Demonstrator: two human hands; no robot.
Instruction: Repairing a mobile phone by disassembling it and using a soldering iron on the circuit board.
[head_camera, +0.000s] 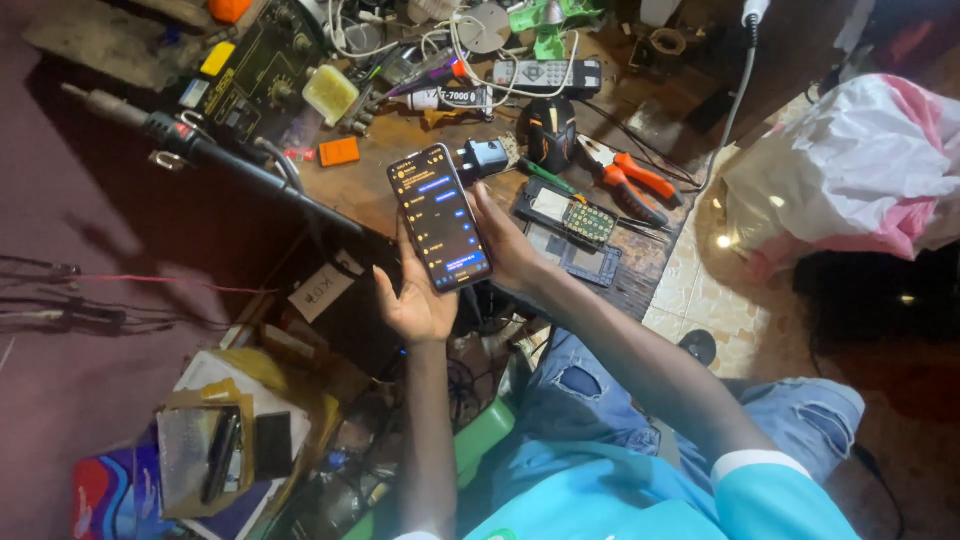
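A glossy glass screen is shown by the phone (439, 217). The tabletop (385, 180) is of worn, matt wood. Smooth orange plastic covers the handles of the pliers (628, 178), whose jaws are dull metal. The bag (850, 170) is of thin, crinkled, shiny plastic. The jeans (600, 400) are of torn denim cloth.

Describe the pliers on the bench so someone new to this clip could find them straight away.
Start at the cluttered wooden workbench above the two hands holding a lit smartphone. Just right of the phone lies an opened phone with its circuit board showing; the pliers lie just beyond it, near the bench's right edge. Their bright orange handles, angled toward the tiled floor, set them apart from the dark tools around them.
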